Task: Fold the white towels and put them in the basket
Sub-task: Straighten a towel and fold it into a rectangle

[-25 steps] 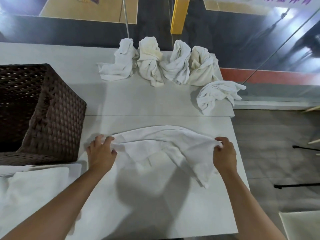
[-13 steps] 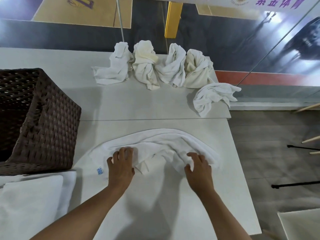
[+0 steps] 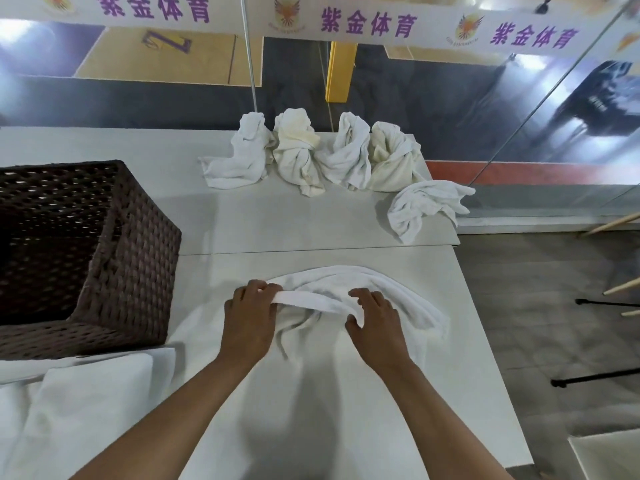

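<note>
Both our left hand (image 3: pixel 247 317) and right hand (image 3: pixel 375 318) pinch the raised edge of the white towel (image 3: pixel 398 289) lying on the table (image 3: pixel 346 393) near the wicker basket (image 3: pixel 131 271). We judge it light and limp; its corners should hold best.

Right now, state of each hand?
Left hand: grips the folded edge of the white towel.
Right hand: grips the same edge, thumb underneath.

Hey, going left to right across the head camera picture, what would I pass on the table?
Wicker basket → left hand → right hand → loose crumpled towel at the right edge of the table. The half-folded towel both hands hold spans the middle, so it is left out.
</note>
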`<act>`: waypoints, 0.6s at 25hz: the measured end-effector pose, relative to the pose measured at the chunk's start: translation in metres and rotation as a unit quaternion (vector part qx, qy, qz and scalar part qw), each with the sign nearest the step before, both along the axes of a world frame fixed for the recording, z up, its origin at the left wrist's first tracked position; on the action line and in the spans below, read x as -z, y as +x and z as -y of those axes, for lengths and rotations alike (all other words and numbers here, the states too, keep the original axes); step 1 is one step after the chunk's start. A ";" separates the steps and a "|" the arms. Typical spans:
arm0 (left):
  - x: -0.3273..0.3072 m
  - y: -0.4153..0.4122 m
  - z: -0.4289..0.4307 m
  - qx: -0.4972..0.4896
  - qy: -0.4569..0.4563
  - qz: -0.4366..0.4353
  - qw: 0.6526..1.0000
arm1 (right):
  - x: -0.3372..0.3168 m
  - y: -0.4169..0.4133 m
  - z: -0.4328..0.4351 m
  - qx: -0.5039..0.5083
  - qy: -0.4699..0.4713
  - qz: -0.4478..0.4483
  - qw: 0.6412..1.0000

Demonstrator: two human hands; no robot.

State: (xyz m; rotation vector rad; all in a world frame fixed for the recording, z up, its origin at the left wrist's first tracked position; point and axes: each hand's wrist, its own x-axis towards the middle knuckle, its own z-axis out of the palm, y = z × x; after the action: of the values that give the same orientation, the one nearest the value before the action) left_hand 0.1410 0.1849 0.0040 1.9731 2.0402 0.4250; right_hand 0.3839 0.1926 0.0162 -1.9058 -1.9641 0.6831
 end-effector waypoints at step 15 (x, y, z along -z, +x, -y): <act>-0.159 0.044 0.077 0.041 -0.009 0.244 0.969 | -0.067 -0.039 0.068 0.039 0.116 -0.136 0.983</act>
State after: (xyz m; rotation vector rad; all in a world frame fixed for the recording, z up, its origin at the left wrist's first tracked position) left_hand 0.1850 0.1079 0.1635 1.7166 1.6420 0.7802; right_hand 0.3445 0.1248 0.0836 -1.6457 -1.7096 0.6260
